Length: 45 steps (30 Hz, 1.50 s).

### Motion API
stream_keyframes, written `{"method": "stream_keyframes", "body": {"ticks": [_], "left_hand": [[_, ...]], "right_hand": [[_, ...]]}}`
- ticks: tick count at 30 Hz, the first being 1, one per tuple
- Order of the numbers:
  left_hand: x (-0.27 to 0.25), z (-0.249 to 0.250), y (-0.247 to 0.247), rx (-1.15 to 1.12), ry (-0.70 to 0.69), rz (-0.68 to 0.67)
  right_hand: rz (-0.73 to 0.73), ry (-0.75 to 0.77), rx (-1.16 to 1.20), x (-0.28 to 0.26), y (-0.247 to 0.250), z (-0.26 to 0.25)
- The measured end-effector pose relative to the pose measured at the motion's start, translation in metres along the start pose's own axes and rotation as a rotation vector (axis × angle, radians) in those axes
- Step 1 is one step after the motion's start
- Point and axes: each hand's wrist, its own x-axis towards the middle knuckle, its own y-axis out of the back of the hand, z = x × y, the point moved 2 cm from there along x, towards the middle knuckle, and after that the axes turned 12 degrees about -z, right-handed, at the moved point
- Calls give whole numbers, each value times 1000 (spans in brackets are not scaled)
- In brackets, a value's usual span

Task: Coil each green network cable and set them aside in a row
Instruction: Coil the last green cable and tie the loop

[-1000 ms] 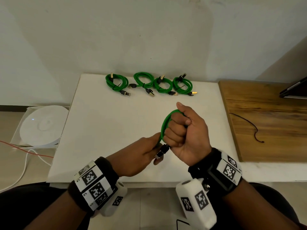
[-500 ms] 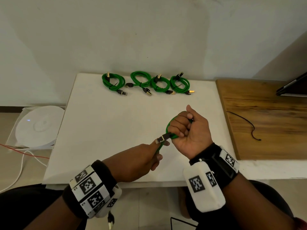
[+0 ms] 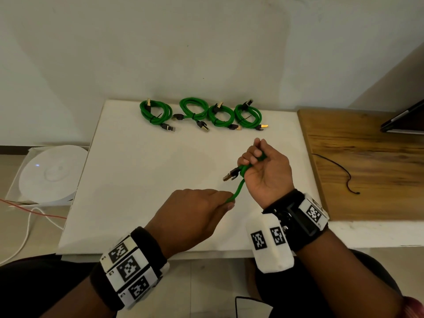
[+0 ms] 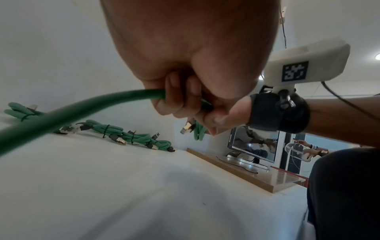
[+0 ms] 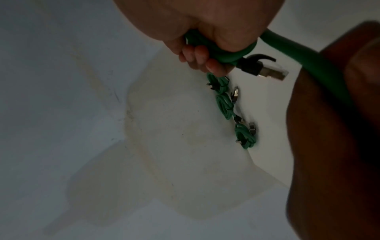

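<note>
- Far left, off the worktop (image 3: 128, 180): a round white device (image 3: 51, 172) with a small lit dot sits in a shallow box on the floor, with white and red wires trailing beside it.
- Back edge of the worktop: four coiled cables (image 3: 200, 115), each green and cinched with a dark tie, lie side by side in a row just before the wall (so four look finished, by my reading).
- The left hand (image 3: 195, 214) is closed, its fingers pinching the free run of the fifth green cable (image 3: 238, 189) low over the near half of the worktop.
- The right hand (image 3: 266, 171), raised and fisted, grips the gathered loops of that same cable; one gold-tipped plug (image 3: 230, 176) sticks out to the left of the fist. The strand is taut between the two hands.
- Judgement: this cable is still being wound or tightened, then needs setting at the right end of the row. No loose cable shows elsewhere, so it may be the last.
- To the right: a wooden board (image 3: 367, 161) butts against the worktop, carrying a thin black wire (image 3: 339, 171) and, at its far corner, a dark flat device. A plain pale wall stands behind.
</note>
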Motion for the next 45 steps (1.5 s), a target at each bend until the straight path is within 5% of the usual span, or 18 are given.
{"method": "stream_keyframes", "body": {"ticks": [9, 22, 28, 45], "left_hand": [[-4, 0, 21, 54, -12, 280], [-9, -9, 44, 136, -148, 469], [-12, -18, 46, 100, -161, 482], [-11, -26, 49, 5, -128, 515]], "right_hand": [[-97, -35, -253, -2, -10, 5], [-543, -187, -900, -23, -15, 21], [-714, -347, -876, -35, -24, 27], [-703, -565, -783, -43, -34, 35]]}}
